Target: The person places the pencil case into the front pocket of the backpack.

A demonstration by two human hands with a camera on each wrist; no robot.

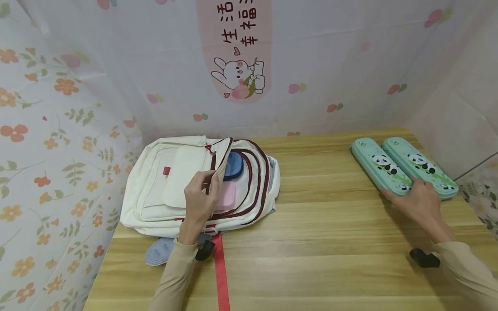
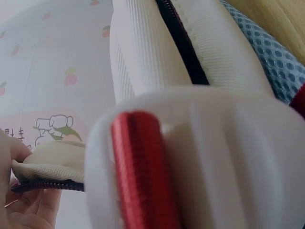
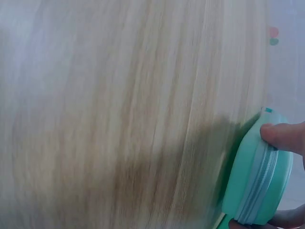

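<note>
On the left of the table lies a white backpack (image 1: 155,181) with dark red zippers, its front compartment unzipped. My left hand (image 1: 200,196) pinches the edge of the compartment's flap and holds it up; the left wrist view shows thumb and fingers on the zippered edge (image 2: 47,185). Inside the compartment are a dark blue rounded case (image 1: 234,166) and a pink item (image 1: 226,195). At the right, my right hand (image 1: 422,207) grips the near end of the left one of two green panda pencil cases, this pencil case (image 1: 379,162), with thumb and fingers across its zippered side (image 3: 259,183).
The second green pencil case (image 1: 412,157) lies just right of the first, near the table's right edge. A red strap (image 1: 221,272) runs from the backpack to the front. A white buckle (image 2: 200,119) fills the left wrist view. Printed curtains (image 1: 330,65) stand behind the table (image 1: 311,242).
</note>
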